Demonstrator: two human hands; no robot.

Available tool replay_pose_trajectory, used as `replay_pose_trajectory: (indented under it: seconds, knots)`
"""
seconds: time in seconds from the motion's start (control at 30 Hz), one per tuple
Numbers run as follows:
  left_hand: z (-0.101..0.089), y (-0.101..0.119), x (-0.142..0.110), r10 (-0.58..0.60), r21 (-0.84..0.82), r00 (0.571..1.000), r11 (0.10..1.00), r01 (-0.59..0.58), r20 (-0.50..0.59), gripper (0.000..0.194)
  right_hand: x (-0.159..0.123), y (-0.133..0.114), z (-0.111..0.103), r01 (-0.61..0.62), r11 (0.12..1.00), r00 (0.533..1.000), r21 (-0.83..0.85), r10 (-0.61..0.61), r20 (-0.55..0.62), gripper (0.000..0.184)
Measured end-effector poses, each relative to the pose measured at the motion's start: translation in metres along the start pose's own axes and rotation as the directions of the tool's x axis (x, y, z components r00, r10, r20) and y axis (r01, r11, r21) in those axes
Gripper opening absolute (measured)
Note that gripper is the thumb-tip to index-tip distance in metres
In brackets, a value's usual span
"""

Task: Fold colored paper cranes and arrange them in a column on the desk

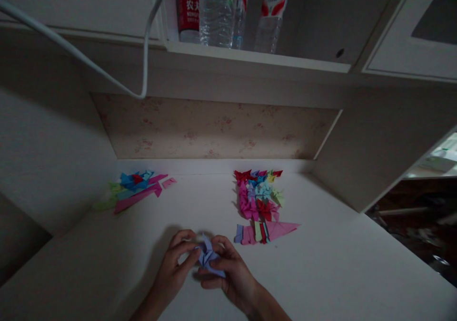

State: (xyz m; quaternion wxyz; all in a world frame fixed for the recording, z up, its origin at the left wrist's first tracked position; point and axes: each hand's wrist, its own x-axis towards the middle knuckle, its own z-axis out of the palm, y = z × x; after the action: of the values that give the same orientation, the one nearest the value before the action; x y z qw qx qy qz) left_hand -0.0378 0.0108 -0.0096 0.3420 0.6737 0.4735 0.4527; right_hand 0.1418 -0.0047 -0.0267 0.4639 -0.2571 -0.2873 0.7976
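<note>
A folded lavender origami piece (208,258), with pointed flaps, is held between my two hands just above the white tabletop (332,268). My left hand (178,259) pinches its left side between thumb and fingers. On the other side, my right hand (230,271) grips it with the thumb on top and fingers behind and below. To the right of my hands lies a row of folded paper strips (266,232) in pink, red, green and blue. Behind that strip row sit several small folded paper figures (259,195) in mixed colours, packed close together.
At the back left lies a loose pile of folded coloured papers (137,190). Overhead, a shelf (257,59) holds several plastic bottles (217,14). A white cable (85,57) hangs down at the upper left. Side panels (385,135) flank the tabletop.
</note>
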Motion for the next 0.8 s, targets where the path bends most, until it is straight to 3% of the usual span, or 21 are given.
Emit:
replay_pose_trajectory:
  seconds: [0.1,0.27,0.4,0.57,0.7,0.8]
  knots:
    - [0.001,-0.002,-0.002,0.019,0.07,1.0,0.997,-0.017,-0.022,0.019,-0.003,-0.001,0.004,-0.038,0.998,0.999,-0.049,0.038,-0.013,0.062]
    - [0.006,0.001,-0.003,0.045,0.116,0.999,0.992,-0.044,-0.009,0.019,-0.002,0.0,0.01,-0.01,0.987,1.0,-0.159,0.006,-0.026,0.037]
    - [0.01,-0.001,-0.002,0.005,0.089,1.0,0.996,-0.006,0.021,0.016,0.003,0.001,0.009,0.091,0.99,0.99,-0.11,-0.102,-0.095,0.035]
    - [0.014,-0.004,0.0,-0.033,0.009,0.997,0.999,0.033,0.077,0.024,0.008,0.004,0.002,0.194,0.975,0.977,-0.105,-0.202,-0.065,0.031]
    - [0.015,-0.005,0.002,-0.061,-0.069,0.997,0.996,0.065,0.05,0.025,0.011,0.006,-0.001,0.18,0.976,0.981,-0.121,-0.187,-0.05,0.03]
    - [0.014,-0.007,0.003,-0.103,-0.13,0.994,0.986,0.106,0.027,0.024,0.011,0.005,-0.002,0.123,0.978,0.992,-0.168,-0.127,-0.015,0.04]
